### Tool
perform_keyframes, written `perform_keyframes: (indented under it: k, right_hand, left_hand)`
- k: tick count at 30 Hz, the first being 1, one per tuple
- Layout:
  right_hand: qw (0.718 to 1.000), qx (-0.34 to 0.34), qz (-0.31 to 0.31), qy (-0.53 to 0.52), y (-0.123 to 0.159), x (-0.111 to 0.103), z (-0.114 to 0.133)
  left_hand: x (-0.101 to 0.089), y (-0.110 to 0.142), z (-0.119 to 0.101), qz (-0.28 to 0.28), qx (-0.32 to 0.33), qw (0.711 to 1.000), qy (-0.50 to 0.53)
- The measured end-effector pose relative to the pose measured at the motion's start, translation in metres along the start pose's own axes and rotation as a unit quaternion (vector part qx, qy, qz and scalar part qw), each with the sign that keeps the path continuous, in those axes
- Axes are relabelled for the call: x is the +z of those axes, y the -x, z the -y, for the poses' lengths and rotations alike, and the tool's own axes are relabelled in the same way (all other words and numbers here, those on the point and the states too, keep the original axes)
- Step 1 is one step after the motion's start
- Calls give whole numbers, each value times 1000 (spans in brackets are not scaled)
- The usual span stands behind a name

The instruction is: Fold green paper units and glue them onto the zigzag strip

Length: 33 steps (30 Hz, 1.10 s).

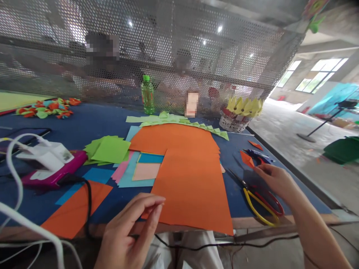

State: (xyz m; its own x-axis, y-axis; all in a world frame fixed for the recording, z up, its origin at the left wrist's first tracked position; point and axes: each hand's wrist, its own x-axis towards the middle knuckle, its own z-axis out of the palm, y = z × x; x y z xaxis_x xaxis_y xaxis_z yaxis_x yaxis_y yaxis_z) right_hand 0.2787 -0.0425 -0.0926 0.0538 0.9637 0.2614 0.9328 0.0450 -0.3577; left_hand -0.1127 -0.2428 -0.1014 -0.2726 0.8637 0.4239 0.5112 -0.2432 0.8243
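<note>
My left hand (131, 228) is over the front edge of a large orange paper sheet (193, 186). Its thumb and fingers are pressed together, and anything between them is too small to make out. At the right, my right hand (276, 181) pinches the corner of a small folded orange paper piece (246, 159). Just below that hand lie scissors (246, 188) with one yellow and one red handle, their blades pointing away to the left. Behind the small piece is a dark blue tool (259, 155), partly hidden.
Green paper squares (110, 149), a magenta power strip (70, 164) with white plugs and cables, and an orange strip (81, 207) lie left. A green bottle (147, 95) and a basket with yellow paper points (241, 114) stand before a perforated metal screen (174, 45). People sit beyond it.
</note>
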Motion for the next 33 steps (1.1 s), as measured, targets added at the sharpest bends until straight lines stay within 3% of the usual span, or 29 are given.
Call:
perform_keyframes:
  k: [3,6,11,15,17,19,25,33]
  right_hand:
    - [998,12,54,4,0,3,-5]
    - [997,27,65,18,0,4,-7]
    - [997,33,41,57,5,-2,-4]
    - [996,4,-24,83,28,-13,14]
    - [995,-35,-56,75,46,-18,30]
    - [988,-127,-80,34,66,-19,47]
    - [936,-336,-92,-48,112,0,88]
    - [895,-434,-90,-48,139,50,91]
  left_hand:
    - [0,0,4,13,30,999,-23]
    - [0,1,7,27,37,999,-30]
    - [-3,3,8,27,44,998,-45]
    - [-5,5,8,18,52,996,-75]
    - [-5,5,11,10,71,992,-105]
    - [-4,6,16,5,107,984,-141]
    - [-6,10,32,33,187,958,-215]
    - [-10,19,24,41,172,956,-234]
